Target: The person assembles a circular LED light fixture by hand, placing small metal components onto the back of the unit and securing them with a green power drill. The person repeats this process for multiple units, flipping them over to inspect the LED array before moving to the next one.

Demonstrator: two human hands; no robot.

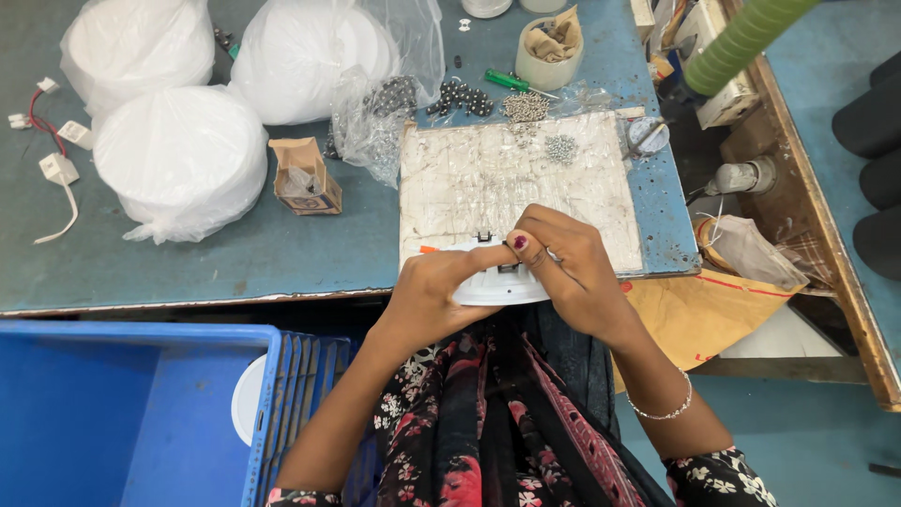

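Left hand [427, 291] and right hand [563, 272] both closed around white round fitting [497, 282], held at desk's [282, 253] near edge, over lap. Screw pile [560, 147] on worn board [488, 178] behind; blue crate [131, 413] lower left.

bench [235, 253]: blue-green top, scuffed and worn, bare wooden edge along front
work board [601, 202]: pale, scratched slab lying flat on bench
side counter [845, 169]: wooden-rimmed, blue-topped, off to right
crate [122, 413]: bright blue plastic, slatted wall, low at left
floor [807, 441]: blue-green, smooth, lower right
light: even, soft, without hard shadows
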